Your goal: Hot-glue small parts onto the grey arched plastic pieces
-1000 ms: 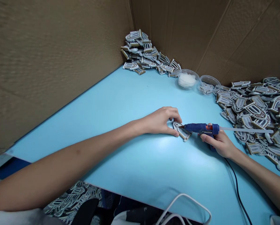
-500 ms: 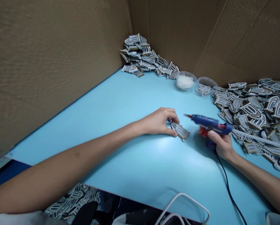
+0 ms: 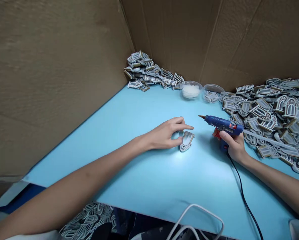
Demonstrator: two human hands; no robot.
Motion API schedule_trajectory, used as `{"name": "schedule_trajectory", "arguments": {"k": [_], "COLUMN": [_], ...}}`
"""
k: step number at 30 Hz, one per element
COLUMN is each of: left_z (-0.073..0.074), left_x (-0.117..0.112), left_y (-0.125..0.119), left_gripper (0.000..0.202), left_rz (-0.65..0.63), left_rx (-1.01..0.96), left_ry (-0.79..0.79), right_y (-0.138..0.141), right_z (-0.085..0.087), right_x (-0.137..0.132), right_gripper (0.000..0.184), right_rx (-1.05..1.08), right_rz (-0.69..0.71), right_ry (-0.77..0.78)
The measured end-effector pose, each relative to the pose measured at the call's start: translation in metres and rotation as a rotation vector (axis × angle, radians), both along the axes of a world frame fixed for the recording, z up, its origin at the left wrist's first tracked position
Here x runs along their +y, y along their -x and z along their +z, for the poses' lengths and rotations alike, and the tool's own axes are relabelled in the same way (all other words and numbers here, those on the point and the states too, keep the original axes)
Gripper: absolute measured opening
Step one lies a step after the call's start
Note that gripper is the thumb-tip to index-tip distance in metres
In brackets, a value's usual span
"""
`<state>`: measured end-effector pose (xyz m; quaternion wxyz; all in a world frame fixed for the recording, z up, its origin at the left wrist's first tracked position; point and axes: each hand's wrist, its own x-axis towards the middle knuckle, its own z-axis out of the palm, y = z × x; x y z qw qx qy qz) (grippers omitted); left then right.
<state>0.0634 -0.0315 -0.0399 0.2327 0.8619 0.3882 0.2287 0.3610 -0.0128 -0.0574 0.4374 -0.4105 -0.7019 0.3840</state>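
A grey-and-gold arched cutout [image 3: 187, 141] lies on the pale blue tabletop [image 3: 149, 186], just beside the left hand [image 3: 163, 134], whose fingers spread loosely around it, not pinching. The right hand [image 3: 233, 145] grips a blue hot glue gun [image 3: 221, 122] nearby.

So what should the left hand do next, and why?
Probably the left hand should steady the arched piece: it lies on the blue table right beside that hand, while the right hand holds the glue gun nearby.
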Motion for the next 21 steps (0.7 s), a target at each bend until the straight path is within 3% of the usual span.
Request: {"name": "schedule_trajectory", "arguments": {"k": [3, 6, 10, 16, 21], "left_z": [0.0, -0.001, -0.002, -0.006, -0.008], "left_x": [0.001, 0.002, 0.002, 0.004, 0.005], "left_y": [0.003, 0.004, 0.003, 0.003, 0.004], "left_gripper": [0.048, 0.037, 0.053, 0.038, 0.037], "left_rz": [-0.079, -0.039, -0.026, -0.065, -0.053], "left_rx": [0.059, 0.046, 0.06, 0.095, 0.028], "left_ry": [-0.032, 0.002, 0.014, -0.027, -0.014], "right_y": [-0.005, -0.008, -0.008, -0.005, -0.006], "right_z": [0.003, 0.008, 0.012, 0.017, 0.016], "right_x": [0.002, 0.004, 0.005, 0.007, 0.007], "right_gripper": [0.044, 0.046, 0.048, 0.051, 0.05], "right_rx": [-0.049, -0.143, -0.256, -0.31, -0.344], "right_rz": [0.119, 0.214, 0.27, 0.34, 0.36], "right_ry": [0.071, 0.147, 0.243, 0.24, 0.236]}}
